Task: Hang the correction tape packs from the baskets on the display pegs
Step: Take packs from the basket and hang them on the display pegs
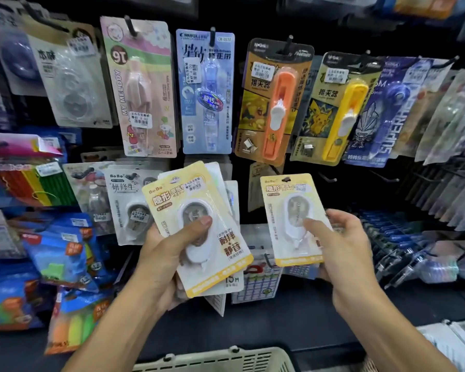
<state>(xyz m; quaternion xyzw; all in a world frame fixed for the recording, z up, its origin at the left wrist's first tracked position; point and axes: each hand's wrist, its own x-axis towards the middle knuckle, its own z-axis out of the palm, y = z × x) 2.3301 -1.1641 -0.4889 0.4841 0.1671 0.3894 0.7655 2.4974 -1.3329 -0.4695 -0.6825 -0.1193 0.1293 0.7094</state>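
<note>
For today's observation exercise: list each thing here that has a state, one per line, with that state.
Left hand: grips a fanned stack of packs.
Right hand: pinches a single pack, upright.
Orange pack: hanging on its peg.
Yellow pack: hanging, tilted.
Basket: below the hands, contents unseen.

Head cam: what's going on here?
A person is stocking a stationery display. The left hand grips a fanned stack of yellow correction tape packs; the right hand holds a single pack upright below the hanging products. It is not on a peg yet. A basket sits at the bottom edge.
</note>
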